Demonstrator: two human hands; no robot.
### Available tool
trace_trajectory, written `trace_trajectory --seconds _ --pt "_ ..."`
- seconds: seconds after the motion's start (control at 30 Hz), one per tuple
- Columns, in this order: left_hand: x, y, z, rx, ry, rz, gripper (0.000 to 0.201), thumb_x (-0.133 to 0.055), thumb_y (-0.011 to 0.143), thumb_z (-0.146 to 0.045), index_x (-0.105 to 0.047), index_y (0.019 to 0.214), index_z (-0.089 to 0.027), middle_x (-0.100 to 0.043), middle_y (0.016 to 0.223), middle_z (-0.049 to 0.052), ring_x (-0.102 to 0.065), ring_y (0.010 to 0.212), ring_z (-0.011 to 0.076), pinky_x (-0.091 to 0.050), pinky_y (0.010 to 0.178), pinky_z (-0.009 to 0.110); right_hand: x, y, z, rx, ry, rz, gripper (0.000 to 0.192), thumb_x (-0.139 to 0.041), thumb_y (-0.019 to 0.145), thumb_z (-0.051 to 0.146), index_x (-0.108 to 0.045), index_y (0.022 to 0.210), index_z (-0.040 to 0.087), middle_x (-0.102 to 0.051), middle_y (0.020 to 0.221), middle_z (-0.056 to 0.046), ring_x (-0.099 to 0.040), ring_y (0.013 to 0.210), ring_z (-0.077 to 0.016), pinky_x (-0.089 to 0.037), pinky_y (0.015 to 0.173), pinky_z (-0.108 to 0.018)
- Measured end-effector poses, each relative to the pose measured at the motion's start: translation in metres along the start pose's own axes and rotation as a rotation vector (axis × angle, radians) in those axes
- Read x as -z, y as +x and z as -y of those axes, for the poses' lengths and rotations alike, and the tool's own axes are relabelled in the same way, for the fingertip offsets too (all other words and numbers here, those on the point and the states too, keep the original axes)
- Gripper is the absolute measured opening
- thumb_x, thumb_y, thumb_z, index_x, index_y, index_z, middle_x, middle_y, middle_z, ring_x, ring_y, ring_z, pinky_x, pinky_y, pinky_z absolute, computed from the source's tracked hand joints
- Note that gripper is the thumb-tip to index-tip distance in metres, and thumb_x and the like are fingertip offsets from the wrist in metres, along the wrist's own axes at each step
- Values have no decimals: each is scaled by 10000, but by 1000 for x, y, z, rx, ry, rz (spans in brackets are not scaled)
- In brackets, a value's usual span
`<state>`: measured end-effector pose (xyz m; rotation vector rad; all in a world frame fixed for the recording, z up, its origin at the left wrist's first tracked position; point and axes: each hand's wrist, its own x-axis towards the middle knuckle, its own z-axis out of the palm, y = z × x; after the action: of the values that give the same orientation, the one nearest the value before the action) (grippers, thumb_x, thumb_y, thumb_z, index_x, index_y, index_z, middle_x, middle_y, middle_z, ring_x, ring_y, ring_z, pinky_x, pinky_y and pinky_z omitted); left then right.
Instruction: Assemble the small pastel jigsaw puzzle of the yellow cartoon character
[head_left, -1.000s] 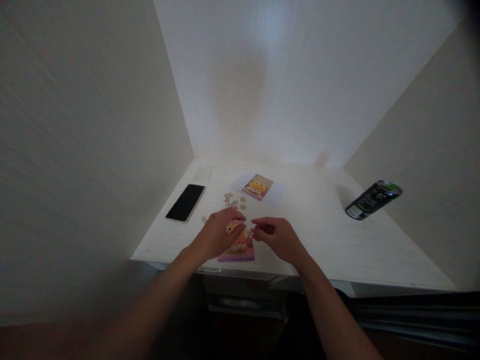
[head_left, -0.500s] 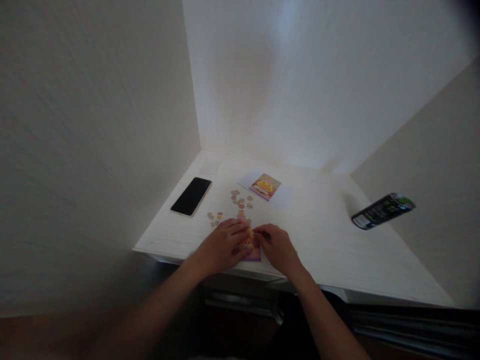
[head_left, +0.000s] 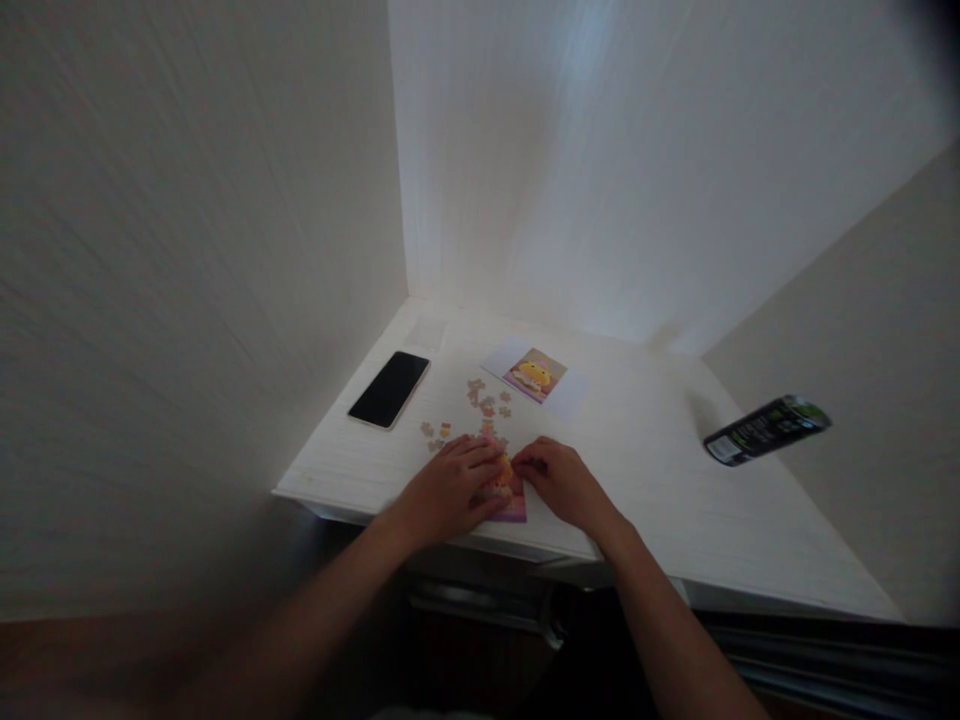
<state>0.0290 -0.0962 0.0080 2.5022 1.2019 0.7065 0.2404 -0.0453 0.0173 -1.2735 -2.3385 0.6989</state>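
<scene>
The puzzle (head_left: 508,492) lies at the table's (head_left: 660,470) near edge under both hands, left hand (head_left: 450,487) flat and open on it, right hand (head_left: 564,482) apparently pressing a piece in, its grip unclear; next likely calls for a loose piece (head_left: 486,400).

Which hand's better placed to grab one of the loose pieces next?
Left, probably. The left hand lies on the puzzle nearest the loose pieces; the right hand sits on the side away from them.
</scene>
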Motion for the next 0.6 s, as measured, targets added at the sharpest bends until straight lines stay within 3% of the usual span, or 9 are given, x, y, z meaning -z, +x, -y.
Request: trace_trajectory --seconds 0.17,0.33,0.47,0.6 --pt "-1 -2 2 -13 -9 -72 293 -621 899 -347 -626 1169 -234 -588 1345 57 -478 1302 233 -285 1157 452 0 -7 -3 63 40 -62 176 -565 881 160 -730 896 220 -672 875 -36 -628 780 -158 -492 748 -296" --pt "16 -15 30 294 137 -297 220 -502 928 -187 -649 1092 -180 -682 1112 91 -596 1075 229 -436 990 414 -7 -21 -13 48 -74 -416 141 -574 908 261 -696 938 196 -662 877 -52 -611 771 -179 -490 753 -346" --pt "37 -12 53 326 180 -197 249 -535 900 -167 -654 1118 -178 -688 1123 90 -595 1049 256 -438 906 423 -10 -31 -21 29 -172 -648 130 -581 906 262 -681 945 189 -660 877 -55 -604 789 -187 -478 788 -374" --pt "43 7 56 284 190 -33 197 -572 879 -185 -714 1010 -223 -708 1056 49 -612 1015 250 -407 904 413 -12 -33 -20 37 -196 -686 137 -583 905 269 -676 969 192 -655 884 -55 -607 831 -194 -473 798 -373"
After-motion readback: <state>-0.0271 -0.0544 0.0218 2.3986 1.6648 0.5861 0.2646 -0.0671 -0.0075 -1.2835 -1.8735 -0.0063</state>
